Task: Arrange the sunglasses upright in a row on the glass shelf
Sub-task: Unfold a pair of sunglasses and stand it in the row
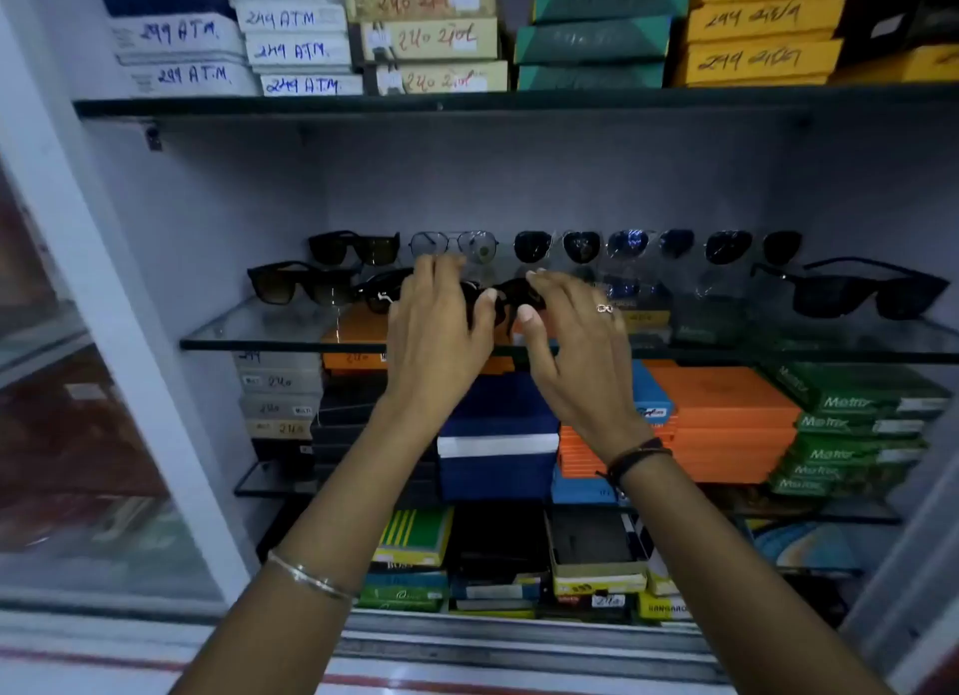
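Dark, glossy pair of sunglasses (498,300), black frame and dark lenses, held just above the front of the glass shelf (270,331), between both hands. Left hand (441,326) clasped over its left side, fingers curled on the frame; right hand (576,331) pinching the right side, thumb under, fingertips on top. Behind, upright against the back wall, a row of sunglasses (555,247). Above, white boxes (290,35) marked "ATM"; below right, green boxes (856,414) reading "Metro".
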The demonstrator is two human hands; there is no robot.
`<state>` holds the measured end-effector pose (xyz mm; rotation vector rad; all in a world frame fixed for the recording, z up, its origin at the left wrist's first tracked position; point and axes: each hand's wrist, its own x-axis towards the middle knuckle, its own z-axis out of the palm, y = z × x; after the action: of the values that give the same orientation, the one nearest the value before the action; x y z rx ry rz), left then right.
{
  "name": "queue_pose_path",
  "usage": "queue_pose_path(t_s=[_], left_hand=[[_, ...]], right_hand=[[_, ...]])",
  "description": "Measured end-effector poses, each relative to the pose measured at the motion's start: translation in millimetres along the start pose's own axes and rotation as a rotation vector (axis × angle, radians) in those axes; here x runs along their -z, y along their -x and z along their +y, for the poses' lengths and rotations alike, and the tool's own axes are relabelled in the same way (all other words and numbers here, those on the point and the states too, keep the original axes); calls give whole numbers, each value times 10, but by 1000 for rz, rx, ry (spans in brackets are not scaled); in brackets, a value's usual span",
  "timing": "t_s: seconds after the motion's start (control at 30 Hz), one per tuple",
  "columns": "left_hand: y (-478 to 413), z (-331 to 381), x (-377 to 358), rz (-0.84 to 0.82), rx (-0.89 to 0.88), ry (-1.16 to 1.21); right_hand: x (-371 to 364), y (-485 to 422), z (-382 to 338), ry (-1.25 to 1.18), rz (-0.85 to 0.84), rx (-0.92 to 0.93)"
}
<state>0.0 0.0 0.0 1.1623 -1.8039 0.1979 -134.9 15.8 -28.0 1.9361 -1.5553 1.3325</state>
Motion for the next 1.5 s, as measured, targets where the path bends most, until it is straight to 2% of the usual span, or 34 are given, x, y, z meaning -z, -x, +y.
queue_pose_path(t_s=[0.13, 0.27, 0.37, 0.43, 0.6, 0.67, 0.8, 0.93, 1.03, 1.13, 1.3, 1.37, 1.5], left_hand=[[-128, -28, -77, -143, 81, -124], [-139, -59, -111, -242, 150, -142], [-203, -90, -115, -315, 238, -73], [-218, -107, -124, -302, 239, 21], [-139, -129, -77, -130, 11, 233], [-91, -153, -53, -76, -115, 247], [33, -214, -17, 27, -331, 142], [121, -279, -33, 74, -377, 101], [170, -256, -59, 56, -385, 145], [210, -186, -73, 53, -335, 227], [247, -102, -91, 107, -290, 220], [240, -59, -64, 114, -251, 169], [161, 17, -35, 57, -200, 93]], right_hand=[[-117, -38, 87, 35, -64, -62], [-126, -74, 133, -3, -85, -82], [-101, -137, 135, -79, -84, -106], [-65, -170, 130, -129, -49, -115], [144, -326, 157, -134, 74, -122], [250, -395, 191, -133, 4, -125], [502, -426, 246, -210, -270, -42], [587, -374, 261, -261, -363, 96], [536, -332, 262, -221, -286, 103], [502, -317, 251, -286, -119, 6], [598, -383, 249, -925, 181, -399], [651, -408, 251, -1065, 191, -440], [680, -404, 240, -1089, 159, -418]])
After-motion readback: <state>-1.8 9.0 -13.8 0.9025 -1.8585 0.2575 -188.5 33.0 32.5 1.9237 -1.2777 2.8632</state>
